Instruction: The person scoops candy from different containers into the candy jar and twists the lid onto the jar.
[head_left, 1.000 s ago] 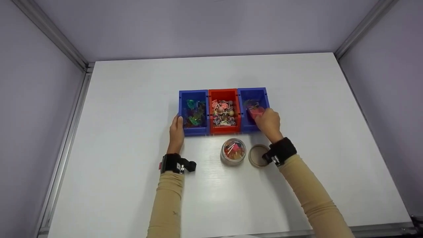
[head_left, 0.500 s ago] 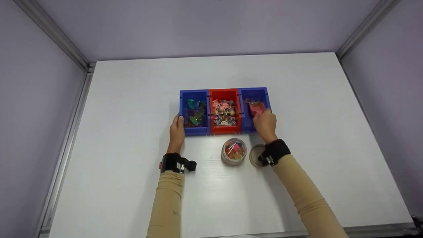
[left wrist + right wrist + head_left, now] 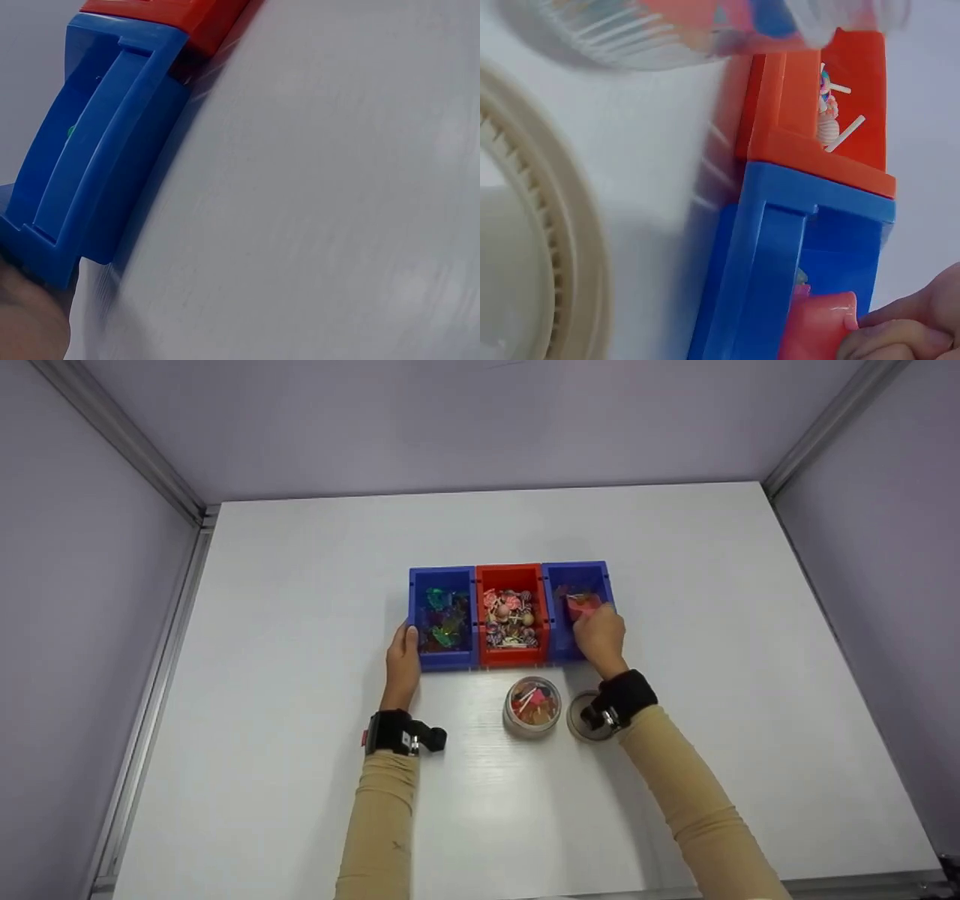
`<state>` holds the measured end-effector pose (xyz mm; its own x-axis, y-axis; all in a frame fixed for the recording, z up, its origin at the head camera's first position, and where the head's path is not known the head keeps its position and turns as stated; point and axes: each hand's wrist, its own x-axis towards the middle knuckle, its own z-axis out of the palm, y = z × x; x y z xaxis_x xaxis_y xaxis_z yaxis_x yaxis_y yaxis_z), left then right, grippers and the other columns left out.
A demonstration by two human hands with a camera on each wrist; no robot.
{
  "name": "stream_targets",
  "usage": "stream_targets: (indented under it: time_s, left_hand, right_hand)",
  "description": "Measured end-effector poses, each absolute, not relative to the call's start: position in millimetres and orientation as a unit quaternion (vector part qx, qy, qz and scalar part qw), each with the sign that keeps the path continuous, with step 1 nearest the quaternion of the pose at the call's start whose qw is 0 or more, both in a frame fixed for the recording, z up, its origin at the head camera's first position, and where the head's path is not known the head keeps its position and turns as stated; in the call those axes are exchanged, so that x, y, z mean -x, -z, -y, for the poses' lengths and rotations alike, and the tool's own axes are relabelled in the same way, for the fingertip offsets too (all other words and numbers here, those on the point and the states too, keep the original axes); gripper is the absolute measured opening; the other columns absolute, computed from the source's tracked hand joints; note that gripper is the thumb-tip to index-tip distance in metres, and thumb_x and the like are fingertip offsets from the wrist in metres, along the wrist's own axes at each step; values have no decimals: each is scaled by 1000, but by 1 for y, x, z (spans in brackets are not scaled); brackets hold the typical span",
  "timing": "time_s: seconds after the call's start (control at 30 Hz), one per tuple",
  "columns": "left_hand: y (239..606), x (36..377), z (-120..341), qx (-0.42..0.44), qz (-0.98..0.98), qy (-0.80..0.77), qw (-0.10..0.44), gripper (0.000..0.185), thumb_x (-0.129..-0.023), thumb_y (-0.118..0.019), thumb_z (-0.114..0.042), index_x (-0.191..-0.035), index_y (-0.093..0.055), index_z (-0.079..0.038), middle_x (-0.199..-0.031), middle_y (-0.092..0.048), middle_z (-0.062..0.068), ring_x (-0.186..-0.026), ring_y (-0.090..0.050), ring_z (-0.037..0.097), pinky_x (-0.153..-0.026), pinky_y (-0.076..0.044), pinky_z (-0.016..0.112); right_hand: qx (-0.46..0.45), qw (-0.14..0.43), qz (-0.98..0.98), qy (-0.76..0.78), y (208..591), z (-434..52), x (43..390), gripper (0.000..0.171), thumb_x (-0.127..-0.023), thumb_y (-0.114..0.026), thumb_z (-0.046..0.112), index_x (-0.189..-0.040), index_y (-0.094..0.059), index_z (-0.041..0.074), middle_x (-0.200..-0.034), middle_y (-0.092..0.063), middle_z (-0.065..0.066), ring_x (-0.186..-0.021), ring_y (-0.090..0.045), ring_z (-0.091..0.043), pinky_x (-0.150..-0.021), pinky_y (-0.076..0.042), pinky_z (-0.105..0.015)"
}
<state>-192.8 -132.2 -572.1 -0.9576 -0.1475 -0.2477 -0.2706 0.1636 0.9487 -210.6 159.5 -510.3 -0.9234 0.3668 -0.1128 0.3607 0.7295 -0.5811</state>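
Note:
My right hand [image 3: 601,636] grips a pink scoop [image 3: 819,324] by its end, inside the right blue bin [image 3: 577,575]. Small pieces show around the scoop's front in that bin. My left hand [image 3: 402,664] rests against the outer left side of the left blue bin [image 3: 442,661], which holds green and dark translucent pieces. Between them a red bin [image 3: 511,657] holds several small lollipop-like charms and pink roses. Nearer me stands a clear jar [image 3: 532,729] with colourful pieces and white sticks in it. Its round beige lid [image 3: 581,217] lies to the right, partly under my right wrist.
The three bins stand joined in a row on a white table [image 3: 315,585]. Pale walls [image 3: 480,427] close off the back and both sides. A black camera strap sits on each wrist.
My right hand has shifted slightly left and turned a little, keeping the pink scoop in the right blue bin. The left hand has stayed at the left bin's side.

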Motion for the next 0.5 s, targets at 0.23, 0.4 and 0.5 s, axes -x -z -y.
stream_targets:
  time_s: [0.23, 0.4, 0.5]
  left_hand:
    - [571, 193, 135, 132, -764, -629, 54, 55, -107, -30, -33, -152, -26, -2, -159, -28, 17, -150, -23, 31, -126, -22, 42]
    - [571, 192, 134, 135, -764, -628, 53, 55, -106, -31, -33, -152, -27, -3, -158, -30, 17, -150, -24, 31, -126, -22, 42]
    - [571, 192, 134, 135, -765, -628, 47, 53, -106, -32, -31, -151, -29, -1, -157, -31, 18, -149, -26, 32, -125, -23, 43]
  right_hand:
    - [180, 18, 937, -298, 521, -158, 206, 33, -95, -44, 12, -115, -48, -13, -105, -64, -39, -99, -64, -52, -84, -52, -60]
    - [202, 20, 917, -343, 525, -159, 208, 34, -96, -42, 13, -113, -49, -15, -108, -61, -40, -103, -61, -53, -89, -49, -60]
    - [211, 12, 909, -359, 524, -158, 210, 36, -96, -41, 14, -115, -48, -16, -111, -60, -41, -106, -59, -53, -92, -48, -59]
